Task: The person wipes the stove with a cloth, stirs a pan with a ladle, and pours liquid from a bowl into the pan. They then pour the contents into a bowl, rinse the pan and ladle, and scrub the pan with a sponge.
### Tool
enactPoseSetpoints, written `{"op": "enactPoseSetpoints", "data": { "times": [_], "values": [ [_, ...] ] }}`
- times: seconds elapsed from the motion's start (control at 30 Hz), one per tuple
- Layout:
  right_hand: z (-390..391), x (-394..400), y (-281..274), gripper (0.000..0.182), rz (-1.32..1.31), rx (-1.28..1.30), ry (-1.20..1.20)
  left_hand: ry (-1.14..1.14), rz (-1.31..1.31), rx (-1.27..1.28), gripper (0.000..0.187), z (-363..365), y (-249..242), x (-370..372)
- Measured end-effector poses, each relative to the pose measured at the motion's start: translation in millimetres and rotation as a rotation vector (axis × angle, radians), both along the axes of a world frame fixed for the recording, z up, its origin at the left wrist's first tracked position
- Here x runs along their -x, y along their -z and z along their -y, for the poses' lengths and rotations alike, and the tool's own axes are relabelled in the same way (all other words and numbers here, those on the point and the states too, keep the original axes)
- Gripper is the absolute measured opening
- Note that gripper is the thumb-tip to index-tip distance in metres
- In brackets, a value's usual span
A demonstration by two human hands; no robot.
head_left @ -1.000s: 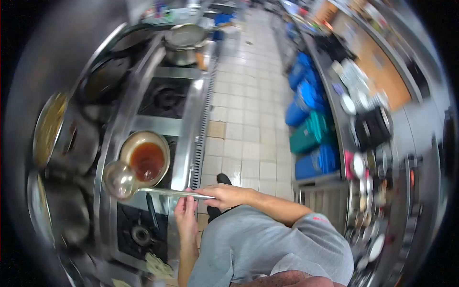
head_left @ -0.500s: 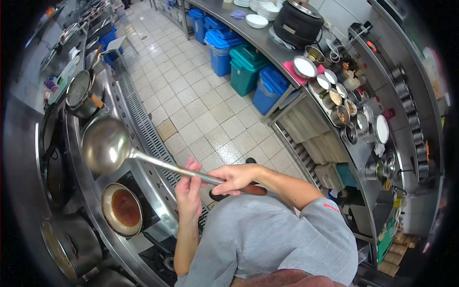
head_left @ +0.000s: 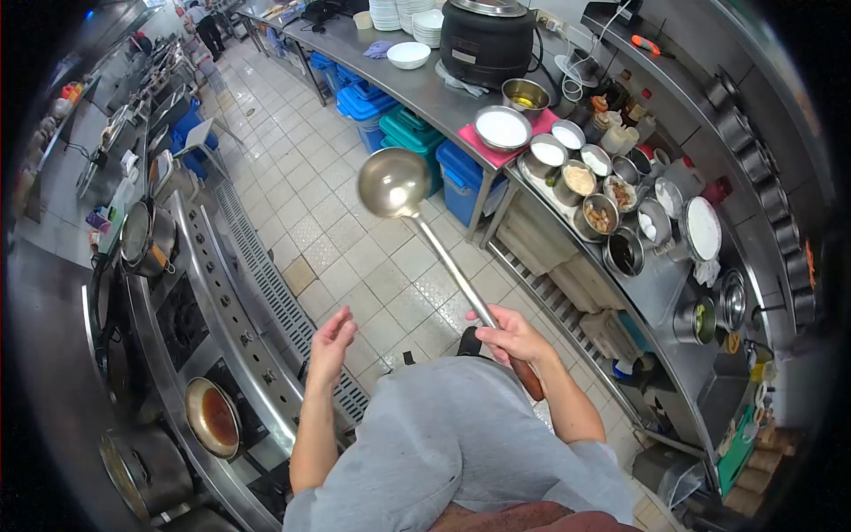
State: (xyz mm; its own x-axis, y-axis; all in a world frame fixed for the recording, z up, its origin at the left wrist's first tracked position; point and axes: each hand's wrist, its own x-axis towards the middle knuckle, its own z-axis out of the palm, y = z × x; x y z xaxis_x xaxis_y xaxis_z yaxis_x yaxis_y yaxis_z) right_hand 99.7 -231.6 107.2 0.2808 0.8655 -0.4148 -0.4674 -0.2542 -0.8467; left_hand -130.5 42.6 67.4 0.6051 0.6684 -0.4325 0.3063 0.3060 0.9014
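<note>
My right hand [head_left: 511, 337] grips the long steel handle of a large ladle [head_left: 394, 183], near its wooden end. The ladle's bowl is held high over the tiled aisle, pointing toward the counter on the right. My left hand [head_left: 331, 340] hangs free above the stove edge, fingers apart, holding nothing. A small pan of brown sauce [head_left: 213, 417] sits on the stove at lower left, well away from the ladle.
The steel stove line [head_left: 199, 293] with burners and pots runs down the left. On the right, a counter [head_left: 417, 84] carries several bowls of ingredients, a black cooker [head_left: 487, 40] and stacked plates. Blue and green bins [head_left: 399, 124] stand under it. A person stands far up the aisle.
The ladle swung from over the stove on the left across to the right, toward the counter. My left hand let go of the handle and opened. My view turned right.
</note>
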Motion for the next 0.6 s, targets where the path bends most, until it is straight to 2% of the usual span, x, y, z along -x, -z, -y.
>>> {"op": "enactPoseSetpoints", "data": {
  "times": [0.1, 0.13, 0.2, 0.23, 0.33, 0.37, 0.4, 0.57, 0.6],
  "values": [
    [35, -31, 0, 0.033, -0.024, -0.043, 0.094, -0.059, -0.132, -0.017, 0.042, -3, 12, -9],
    [43, -41, 4, 0.034, -0.009, -0.036, 0.152, -0.133, -0.127, -0.029, 0.034, -2, 18, -12],
    [56, -56, 7, 0.035, -0.002, -0.026, 0.25, -0.154, -0.139, -0.035, 0.031, -6, 33, -8],
    [61, -62, 9, 0.035, -0.008, -0.035, 0.225, -0.16, -0.149, -0.036, 0.03, -4, 31, -7],
    [71, -79, 16, 0.034, -0.015, -0.124, 0.349, -0.18, -0.279, -0.056, 0.024, 7, 31, -14],
    [74, -81, 18, 0.034, -0.018, -0.13, 0.342, -0.168, -0.353, -0.09, 0.027, 10, 32, -18],
    [77, -83, 21, 0.035, -0.066, -0.155, 0.386, -0.132, -0.347, -0.063, 0.041, 5, 44, -18],
    [82, -91, 32, 0.037, -0.126, -0.151, 0.498, -0.092, -0.353, -0.03, 0.057, 9, 38, -69],
    [80, -95, 33, 0.036, -0.072, -0.133, 0.531, -0.061, -0.356, -0.048, 0.06, 8, 37, -81]
  ]
}}
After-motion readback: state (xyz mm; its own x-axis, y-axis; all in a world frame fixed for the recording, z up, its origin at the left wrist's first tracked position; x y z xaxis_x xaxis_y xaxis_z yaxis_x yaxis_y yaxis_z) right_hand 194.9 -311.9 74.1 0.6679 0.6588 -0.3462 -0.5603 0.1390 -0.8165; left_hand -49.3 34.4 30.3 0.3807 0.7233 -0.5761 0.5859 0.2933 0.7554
